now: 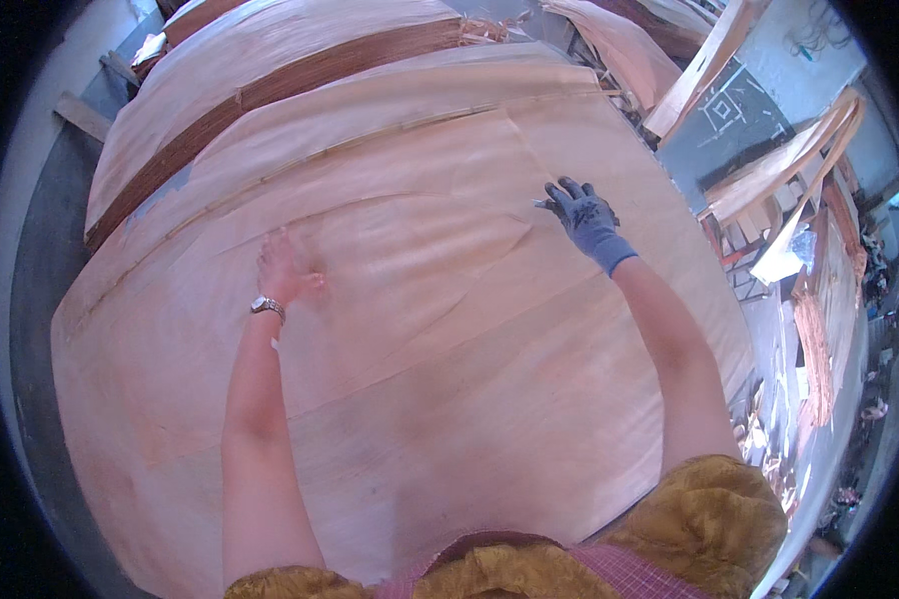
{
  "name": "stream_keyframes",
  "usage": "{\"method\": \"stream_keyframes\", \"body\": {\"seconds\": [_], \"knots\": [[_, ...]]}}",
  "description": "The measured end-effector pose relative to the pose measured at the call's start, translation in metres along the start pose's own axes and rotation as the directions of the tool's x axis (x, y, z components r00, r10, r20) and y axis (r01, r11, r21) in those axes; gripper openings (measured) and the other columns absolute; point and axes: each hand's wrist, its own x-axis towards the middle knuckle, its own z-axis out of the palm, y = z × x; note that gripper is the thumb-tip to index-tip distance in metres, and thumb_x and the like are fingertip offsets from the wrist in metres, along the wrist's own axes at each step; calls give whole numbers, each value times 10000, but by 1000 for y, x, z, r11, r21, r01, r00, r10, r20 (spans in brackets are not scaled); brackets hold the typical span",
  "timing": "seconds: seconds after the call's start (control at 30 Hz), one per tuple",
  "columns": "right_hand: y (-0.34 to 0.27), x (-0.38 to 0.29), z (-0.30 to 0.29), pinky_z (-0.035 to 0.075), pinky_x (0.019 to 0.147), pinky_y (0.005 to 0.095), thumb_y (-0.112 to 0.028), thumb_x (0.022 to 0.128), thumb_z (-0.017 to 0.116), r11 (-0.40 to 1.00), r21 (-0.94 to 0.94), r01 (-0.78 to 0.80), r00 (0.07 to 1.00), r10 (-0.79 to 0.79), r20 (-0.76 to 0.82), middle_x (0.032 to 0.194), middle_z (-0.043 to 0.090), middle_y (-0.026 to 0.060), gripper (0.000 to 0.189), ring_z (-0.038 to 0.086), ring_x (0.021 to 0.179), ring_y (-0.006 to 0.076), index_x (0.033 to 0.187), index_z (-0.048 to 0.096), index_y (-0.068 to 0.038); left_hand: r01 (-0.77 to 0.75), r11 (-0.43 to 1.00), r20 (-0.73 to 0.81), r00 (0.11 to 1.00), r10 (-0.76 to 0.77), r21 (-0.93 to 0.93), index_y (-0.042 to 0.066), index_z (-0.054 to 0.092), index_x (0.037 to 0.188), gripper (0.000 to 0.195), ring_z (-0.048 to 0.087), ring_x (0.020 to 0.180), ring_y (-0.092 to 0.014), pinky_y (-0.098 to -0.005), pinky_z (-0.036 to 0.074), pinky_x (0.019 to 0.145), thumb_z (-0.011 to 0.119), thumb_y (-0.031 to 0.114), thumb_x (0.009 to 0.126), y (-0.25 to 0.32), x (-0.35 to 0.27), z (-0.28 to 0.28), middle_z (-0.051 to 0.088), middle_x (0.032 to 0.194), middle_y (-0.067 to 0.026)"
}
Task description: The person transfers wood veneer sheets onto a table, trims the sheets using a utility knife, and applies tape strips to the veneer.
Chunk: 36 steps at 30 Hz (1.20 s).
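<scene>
Wide, thin wood veneer sheets (449,389) lie before me, with overlapping edges and slight ripples. My left hand (285,266), bare and with a wristwatch (267,305) at the wrist, rests over the veneer left of the middle, fingers spread and somewhat blurred. My right hand (580,213), in a grey knitted glove with dark stains, is over the sheets at the upper right. A small, pale, pointed thing (543,203) sticks out beside its fingers; it looks held, but its kind cannot be told. A long thin strip (300,161) runs across the veneer beyond both hands.
Behind the sheets stands a thick stack of veneer (344,52) with brown layered edges. Curled veneer pieces (786,165) jut out at the right, near a rack and scraps. A wooden beam end (82,116) sticks out at the upper left, by a grey floor strip.
</scene>
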Motion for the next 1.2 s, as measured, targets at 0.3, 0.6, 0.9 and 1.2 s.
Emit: {"method": "stream_keyframes", "body": {"seconds": [0.3,0.6,0.9,1.2], "knots": [[-4,-4,41,519,811,427,-158,848,555,991,85,-104,993,100,56,1208,568,69,285,541,1114,253,1133,560,-140,99,994,184,979,-87,-56,79,357,1420,1013,371,1322,-340,-428,346,1074,820,484,616,11,-13,-16,388,1427,-197],[-44,-122,-158,458,643,388,-195,819,688,986,164,32,918,36,-395,892,625,35,210,596,771,240,1007,632,-121,-69,993,-109,991,80,98,24,394,1388,997,411,1303,-336,-437,361,1061,756,583,646,-53,-15,23,454,1398,-182],[-79,-194,-234,533,738,388,-248,871,667,648,753,-116,772,-419,478,928,685,98,226,661,859,300,1041,648,-101,-126,991,-263,959,108,-49,88,256,1478,817,380,1332,-314,-479,397,1010,530,551,863,-60,-17,52,357,1487,-129],[-182,-4,-69,491,783,497,-302,947,486,870,487,-73,944,-98,316,1006,656,179,269,635,913,378,1130,562,-121,62,663,-442,698,-564,-746,65,201,1490,826,311,1378,-291,-446,320,1080,541,504,879,-139,-106,-5,284,1524,-121]]}}
